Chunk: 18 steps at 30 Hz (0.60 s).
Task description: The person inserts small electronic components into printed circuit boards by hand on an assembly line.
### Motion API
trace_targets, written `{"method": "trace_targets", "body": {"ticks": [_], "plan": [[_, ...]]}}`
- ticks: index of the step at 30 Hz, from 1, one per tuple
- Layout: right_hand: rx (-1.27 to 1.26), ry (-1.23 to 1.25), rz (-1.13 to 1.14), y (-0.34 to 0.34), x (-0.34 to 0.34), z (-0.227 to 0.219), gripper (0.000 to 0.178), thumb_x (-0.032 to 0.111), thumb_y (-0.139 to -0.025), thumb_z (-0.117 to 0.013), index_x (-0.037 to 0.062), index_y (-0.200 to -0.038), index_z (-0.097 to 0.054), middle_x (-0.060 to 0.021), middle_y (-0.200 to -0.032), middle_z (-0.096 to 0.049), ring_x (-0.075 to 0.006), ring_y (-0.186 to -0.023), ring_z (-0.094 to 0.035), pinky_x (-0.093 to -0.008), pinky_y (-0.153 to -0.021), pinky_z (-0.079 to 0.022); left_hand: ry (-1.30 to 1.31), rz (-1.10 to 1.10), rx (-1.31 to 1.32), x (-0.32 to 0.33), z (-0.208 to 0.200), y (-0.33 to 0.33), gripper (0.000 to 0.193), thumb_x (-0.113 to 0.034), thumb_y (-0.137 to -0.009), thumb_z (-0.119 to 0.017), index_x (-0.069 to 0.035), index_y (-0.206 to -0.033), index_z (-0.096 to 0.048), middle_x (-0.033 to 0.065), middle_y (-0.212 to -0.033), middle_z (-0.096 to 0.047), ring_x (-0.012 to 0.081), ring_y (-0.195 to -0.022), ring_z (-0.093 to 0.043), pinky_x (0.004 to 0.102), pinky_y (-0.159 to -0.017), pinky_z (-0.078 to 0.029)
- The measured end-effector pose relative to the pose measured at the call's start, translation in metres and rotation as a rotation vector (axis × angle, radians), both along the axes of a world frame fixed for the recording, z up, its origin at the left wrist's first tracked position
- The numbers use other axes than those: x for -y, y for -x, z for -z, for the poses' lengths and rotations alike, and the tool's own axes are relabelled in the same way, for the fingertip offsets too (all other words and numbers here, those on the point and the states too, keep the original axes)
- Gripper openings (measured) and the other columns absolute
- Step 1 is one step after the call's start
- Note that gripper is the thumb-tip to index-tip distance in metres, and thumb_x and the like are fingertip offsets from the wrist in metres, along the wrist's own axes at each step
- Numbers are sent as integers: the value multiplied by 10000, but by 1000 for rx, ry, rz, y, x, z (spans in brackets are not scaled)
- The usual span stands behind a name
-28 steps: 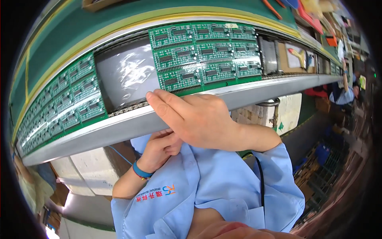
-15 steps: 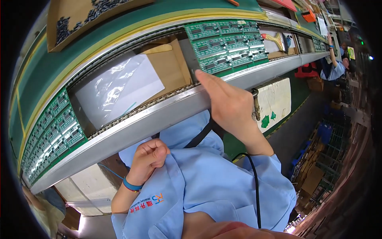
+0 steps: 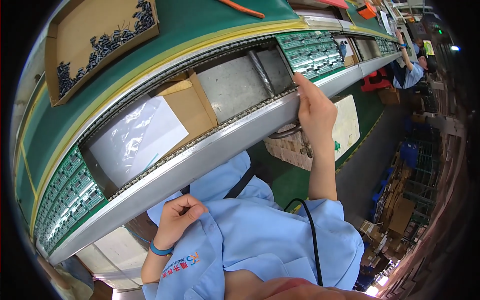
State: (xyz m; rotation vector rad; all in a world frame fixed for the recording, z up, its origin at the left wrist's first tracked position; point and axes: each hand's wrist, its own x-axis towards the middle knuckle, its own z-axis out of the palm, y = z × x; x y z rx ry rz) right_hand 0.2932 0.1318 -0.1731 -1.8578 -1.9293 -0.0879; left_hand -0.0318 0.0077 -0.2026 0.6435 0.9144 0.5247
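A green circuit board panel (image 3: 311,54) with rows of dark chips lies across the conveyor rails, ahead and to the right. My right hand (image 3: 317,111) reaches over the near metal rail (image 3: 225,137). Its fingers are stretched out, with the fingertips at the panel's near left corner, not wrapped around it. Close to my chest, beside the light blue sleeve, my left hand (image 3: 180,216) is held with curled fingers. Whatever it may hold is hidden. A second green circuit board panel (image 3: 70,197) rests on the rails at the far left.
Below the rails are a clear plastic bag with white paper (image 3: 160,120), a cardboard box (image 3: 192,107) and a ribbed metal rod (image 3: 261,74). An open carton (image 3: 75,37) of black capacitors stands behind the conveyor. Another person (image 3: 411,75) is at the line's far right.
The panel by my right hand has shifted right along the rails, and that hand has moved right with it. More of the opening and a ribbed rod now show. My left hand stays curled.
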Motion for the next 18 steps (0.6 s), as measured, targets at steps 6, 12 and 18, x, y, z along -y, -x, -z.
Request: {"method": "trace_targets", "body": {"ticks": [6,12,18], "plan": [[37,-60,92,-39,-16,10,293,65,-845,-536,147,-1116,-610,-64,-983,-664,-255,-861,-640,-333,-720,-500,-103,10,-55,-6,-23,27,186,-167,-888,-603,15,-855,-624,38,-817,-637,58,-760,-535,203,-705,-430],[137,-5,237,-68,-36,32,262,172,-869,-511,190,-1093,-646,-74,-1000,-659,-293,-873,-632,-363,-749,-494,-224,-107,-201,9,-39,57,133,-109,-859,-608,16,-854,-654,17,-768,-641,34,-666,-513,184,-587,-396],[26,111,252,-172,-38,42,404,158,-858,-492,178,-1259,-536,-29,-1146,-628,-190,-1042,-601,-290,-834,-458,-503,-555,-796,3,-48,78,121,-101,-840,-621,-1,-897,-657,25,-726,-628,56,-670,-516,211,-587,-416]]}}
